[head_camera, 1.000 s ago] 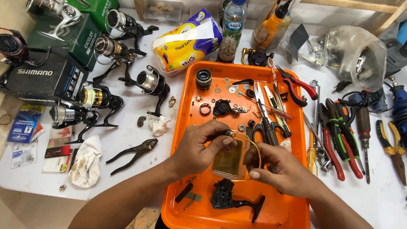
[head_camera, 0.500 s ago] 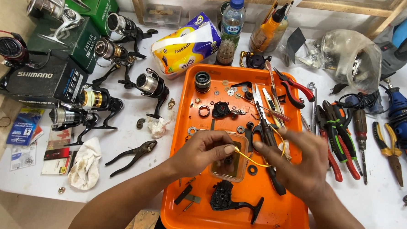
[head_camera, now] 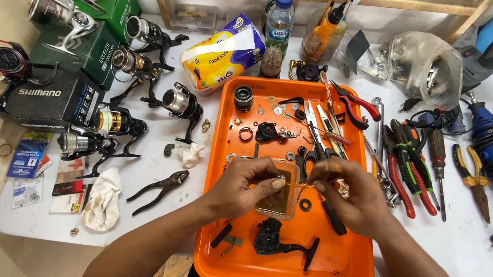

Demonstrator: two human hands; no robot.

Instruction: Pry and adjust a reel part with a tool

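Right now both hands meet over the middle of the flat orange plastic tray (head_camera: 208, 247). The left hand (head_camera: 247, 185) pinches a tiny part between thumb and forefinger, just above a small clear plastic tub (head_camera: 278, 203) that sits on the tray floor. The right hand (head_camera: 346, 195) is curled, its fingertips closed on the other end of a thin amber band (head_camera: 299, 184) stretched between the two hands; what the tiny part is cannot be told. Beside the tub lies a black rubber washer (head_camera: 305, 205), and nearer the person rests a black reel body with handle arm (head_camera: 283, 242). Scissors with black handles (head_camera: 315, 150) lie further up the tray among loose washers and screws. To the left, on the white table (head_camera: 160, 212), lie dark slip-joint pliers (head_camera: 158, 190) and a crumpled white rag (head_camera: 102, 198). Red-handled pliers (head_camera: 356, 107) rest across the tray's right rim.
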